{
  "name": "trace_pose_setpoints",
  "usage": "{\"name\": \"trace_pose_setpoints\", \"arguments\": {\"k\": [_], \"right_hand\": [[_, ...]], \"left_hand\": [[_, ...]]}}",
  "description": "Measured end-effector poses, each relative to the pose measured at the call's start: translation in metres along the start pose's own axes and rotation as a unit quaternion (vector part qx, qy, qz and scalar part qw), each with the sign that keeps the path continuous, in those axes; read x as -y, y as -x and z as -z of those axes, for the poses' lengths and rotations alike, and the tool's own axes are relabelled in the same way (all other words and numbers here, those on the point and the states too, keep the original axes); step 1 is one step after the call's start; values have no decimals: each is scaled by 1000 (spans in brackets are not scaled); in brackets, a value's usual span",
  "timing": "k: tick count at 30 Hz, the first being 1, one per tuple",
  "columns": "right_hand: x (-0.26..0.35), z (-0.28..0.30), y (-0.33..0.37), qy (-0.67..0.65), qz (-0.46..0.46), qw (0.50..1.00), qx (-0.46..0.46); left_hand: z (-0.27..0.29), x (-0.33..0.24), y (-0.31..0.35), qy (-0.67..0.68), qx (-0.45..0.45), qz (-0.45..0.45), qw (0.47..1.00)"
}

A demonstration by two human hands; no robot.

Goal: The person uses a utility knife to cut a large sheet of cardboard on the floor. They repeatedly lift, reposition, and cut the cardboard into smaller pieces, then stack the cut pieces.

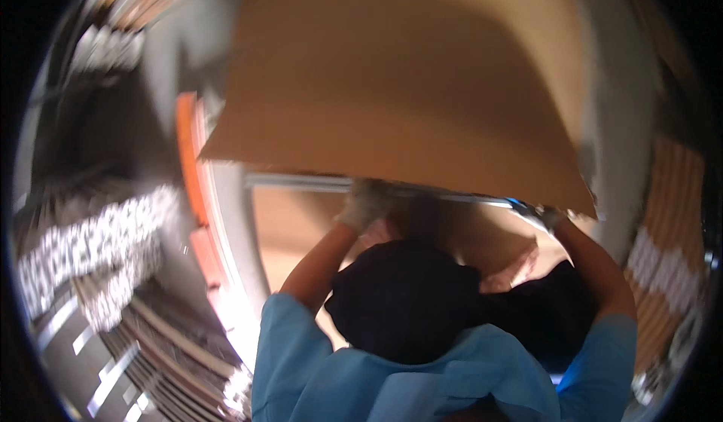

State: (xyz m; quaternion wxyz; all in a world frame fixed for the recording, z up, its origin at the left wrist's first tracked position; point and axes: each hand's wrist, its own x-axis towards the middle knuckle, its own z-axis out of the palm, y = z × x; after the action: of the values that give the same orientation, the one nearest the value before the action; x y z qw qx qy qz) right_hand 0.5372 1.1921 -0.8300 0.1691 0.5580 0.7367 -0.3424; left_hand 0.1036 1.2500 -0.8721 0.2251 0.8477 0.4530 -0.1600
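Board [399, 98]: one, large, brown, flat. Fills the far middle; near edge runs across in front of the person, its right corner nearer than its left.

Rail [301, 183]: thin, silvery, along the board's near edge; whether joined to it, cannot tell.

Left hand [366, 205]: pale glove, left of middle, at the board's near edge. Fingers out of sight beneath it; whether clenched on board or rail, cannot tell.

Right hand [551, 217]: greyish, blurred, near the board's right corner, a small dark-and-blue item [521, 206] just beside it. Grasp or mere contact, cannot tell.

Lower sheet [290, 233]: brown, nearer than the rail, partly behind the arms and dark clothing.

Scrap [512, 271]: reddish, ragged, between the dark clothing and the right hand; kind unclear.

Orange bar [190, 158]: upright in view, left of the board's left corner.

Stack [678, 173]: brown, ridged, far right.

Step in hand, as judged: handling the board by its near edge, arms spread. Next move, as judged: calls for a sure hold at both places and an even motion of both hands, lest the wide board twist or its corner bend.
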Motion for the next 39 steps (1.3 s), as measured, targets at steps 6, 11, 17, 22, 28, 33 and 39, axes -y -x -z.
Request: {"name": "trace_pose_setpoints", "arguments": {"k": [6,11,17,22,28,33,39], "right_hand": [[2,-8,-1,-24,-15,1000,-6],[4,-3,0,-45,-25,998,-26],[-4,-10,-4,-55,-16,998,-38],[-8,-19,-5,-61,-9,997,-53],[6,38,19,22,-27,998,51],[15,96,63,-58,13,995,-79],[-8,117,79,-55,-58,990,-113]], "left_hand": [[16,12,-1,83,-88,-15,993],[31,6,-10,159,-67,27,985],[43,4,-14,477,-85,134,865],[70,-11,-11,778,-93,223,581],[93,-9,-6,894,-85,182,401],[137,6,-31,832,-128,194,503],[258,-13,-51,808,-224,100,535]]}}
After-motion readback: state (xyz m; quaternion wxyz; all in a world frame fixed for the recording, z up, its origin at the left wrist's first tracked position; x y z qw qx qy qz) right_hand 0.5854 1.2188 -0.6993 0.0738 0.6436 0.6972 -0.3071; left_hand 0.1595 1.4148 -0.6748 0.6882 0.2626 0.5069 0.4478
